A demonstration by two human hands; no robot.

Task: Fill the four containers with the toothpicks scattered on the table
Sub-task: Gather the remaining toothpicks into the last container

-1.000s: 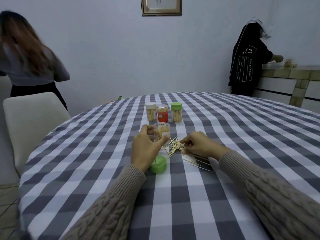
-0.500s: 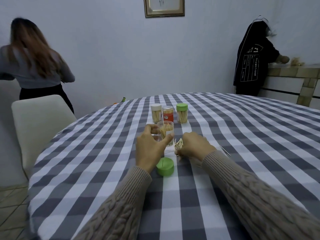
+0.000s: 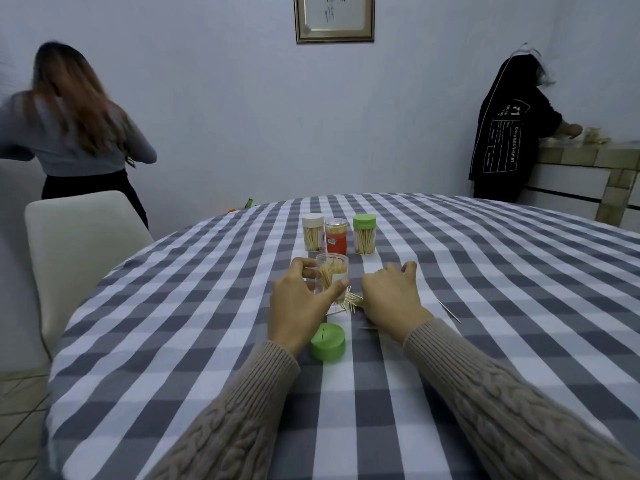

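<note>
Three of the four containers look finished from where I stand: the white-capped jar [image 3: 312, 232], the red jar [image 3: 336, 236] and the green-capped jar [image 3: 364, 234] stand in a row just beyond the fingertips, each lidded. The two outer ones show toothpicks through their walls; the red one I cannot see into.

The fourth, an open clear container [image 3: 331, 276], is upright and the left hand [image 3: 300, 307] holds it, the fingers [image 3: 302, 268] curled round its far side and the thumb pressed on its near side. It already has a fair bundle of toothpicks standing in it, though it does not look full.

The right hand [image 3: 391, 299] lies knuckles-up on the surface [image 3: 485, 306], its fingers bent down toward the cloth. Whether they pinch anything underneath I cannot tell. Between thumb and right hand, touching the base of the open container, is a small heap of loose toothpicks [image 3: 352, 301]. A stray toothpick [image 3: 449, 311] lies to the outer side of the right wrist, and another peeks out near that wrist.

The green lid [image 3: 328, 342] rests just behind the left wrist, off its container.

So I judge this the last stretch: gather the heap and the strays, drop them in, cap it.
</note>
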